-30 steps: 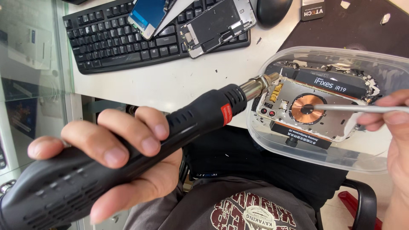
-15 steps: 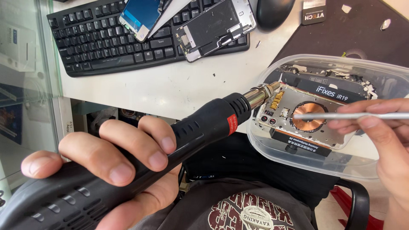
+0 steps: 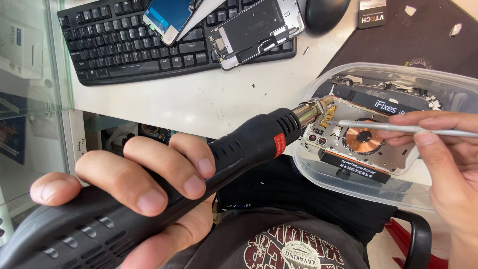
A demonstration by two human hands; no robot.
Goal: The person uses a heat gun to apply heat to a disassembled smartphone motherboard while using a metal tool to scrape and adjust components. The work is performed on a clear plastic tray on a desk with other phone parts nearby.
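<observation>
Left hand (image 3: 129,199) fingers wrap the hot-air gun (image 3: 199,174), nozzle aimed right at the phone back (image 3: 358,142) overhanging the bench's front edge; right hand (image 3: 443,164) pinches tweezers (image 3: 398,127) just above it

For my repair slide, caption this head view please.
Left hand aims hot-air tool at opened phone; right hand holds tweezers.

The left hand (image 3: 134,199) grips a black hot-air gun (image 3: 164,189), its metal nozzle at the corner of an opened phone back (image 3: 358,142) lying in a clear plastic tray (image 3: 348,184). The right hand (image 3: 443,164) holds thin metal tweezers (image 3: 378,126) over its copper coil (image 3: 363,139). A black keyboard (image 3: 124,50) lies on the white worktop (image 3: 219,94).
</observation>
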